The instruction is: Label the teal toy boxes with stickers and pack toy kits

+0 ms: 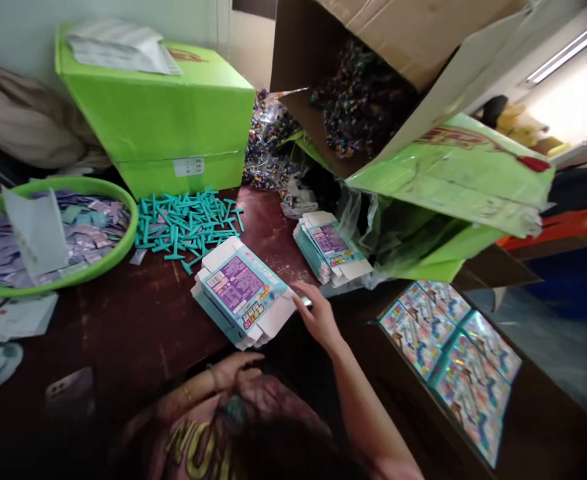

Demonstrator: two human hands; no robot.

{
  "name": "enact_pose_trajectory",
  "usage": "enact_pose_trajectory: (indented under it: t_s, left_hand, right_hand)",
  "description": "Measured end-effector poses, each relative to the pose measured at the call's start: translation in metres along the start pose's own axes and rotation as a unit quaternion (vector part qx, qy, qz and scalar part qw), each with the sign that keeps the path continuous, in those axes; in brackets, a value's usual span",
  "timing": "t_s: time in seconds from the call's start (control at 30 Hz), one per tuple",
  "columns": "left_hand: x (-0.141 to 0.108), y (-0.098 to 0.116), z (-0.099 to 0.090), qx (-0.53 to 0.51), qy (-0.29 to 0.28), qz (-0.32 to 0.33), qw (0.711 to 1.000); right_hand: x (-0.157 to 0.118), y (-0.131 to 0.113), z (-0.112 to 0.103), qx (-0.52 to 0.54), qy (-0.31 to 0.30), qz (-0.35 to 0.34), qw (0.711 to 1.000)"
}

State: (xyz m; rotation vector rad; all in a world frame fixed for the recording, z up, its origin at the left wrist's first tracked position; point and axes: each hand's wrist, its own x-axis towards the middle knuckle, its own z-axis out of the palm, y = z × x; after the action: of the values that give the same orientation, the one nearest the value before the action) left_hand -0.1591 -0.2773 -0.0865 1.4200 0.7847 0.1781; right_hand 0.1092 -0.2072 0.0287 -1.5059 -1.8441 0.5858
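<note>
Right fingers (308, 291) at the nearer carton stack (243, 287), contact unclear.

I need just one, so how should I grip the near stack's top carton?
Probably by the white end flap, coming from the right, where the right hand is. The top carton lies flat, printed face up, and that flap extends past its purple panel, offering a thin edge to pinch between thumb and fingertip.

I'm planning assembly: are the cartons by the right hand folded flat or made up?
Flat: the cartons lie stacked, layered edges showing.
</note>
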Motion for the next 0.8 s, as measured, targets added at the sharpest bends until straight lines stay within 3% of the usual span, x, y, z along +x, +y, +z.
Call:
enact_pose_trajectory:
  t_s: [0.07, 0.13, 0.2, 0.3, 0.4, 0.53, 0.7, 0.8]
  left_hand:
    - [-0.01, -0.012, -0.017, -0.012, 0.005, -0.019, 1.0]
    - [-0.019, -0.022, -0.027, -0.038, 0.016, -0.028, 0.999]
    - [-0.025, -0.03, -0.029, -0.09, 0.046, -0.033, 0.994]
    - [-0.027, -0.037, -0.017, -0.208, 0.097, -0.054, 0.972]
    - [-0.022, -0.035, -0.002, -0.372, 0.12, -0.073, 0.918]
    - [-0.012, -0.023, 0.009, -0.57, 0.109, -0.056, 0.813]
    - [-0.014, -0.013, 0.02, -0.657, 0.157, -0.018, 0.737]
    - [-0.03, -0.015, 0.03, -0.662, 0.197, -0.035, 0.722]
  right_hand:
    - [0.041, -0.009, 0.025, -0.008, -0.04, -0.029, 0.999]
    - [0.066, -0.011, 0.046, -0.033, -0.099, -0.021, 0.994]
    - [0.075, -0.009, 0.062, -0.063, -0.145, 0.012, 0.987]
    - [0.076, -0.003, 0.07, -0.086, -0.158, 0.079, 0.981]
    - [0.081, 0.006, 0.065, -0.045, -0.199, 0.14, 0.969]
    - [0.091, 0.016, 0.061, 0.069, -0.25, 0.145, 0.955]
    - [0.063, 0.013, 0.061, 0.089, -0.242, 0.164, 0.952]
    - [0.023, 0.009, 0.059, 0.14, -0.23, 0.185, 0.945]
